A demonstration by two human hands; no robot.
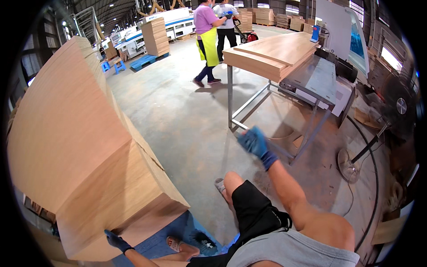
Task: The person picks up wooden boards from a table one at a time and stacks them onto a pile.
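Lower left: left hand (pixel 116 240) touched panel stack (pixel 95 189), grip indeterminable | Centre: right hand (pixel 253 142) blurred, closure indeterminable | Judged: 2-handed edge support was advisable

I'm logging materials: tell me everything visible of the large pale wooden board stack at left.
The large pale wooden board stack has finely grained faces; layered edges show along its right side. A crosswise line divides its far and near sections. Its near end borders a flat blue surface; the dark-gloved left hand appears to touch that end.
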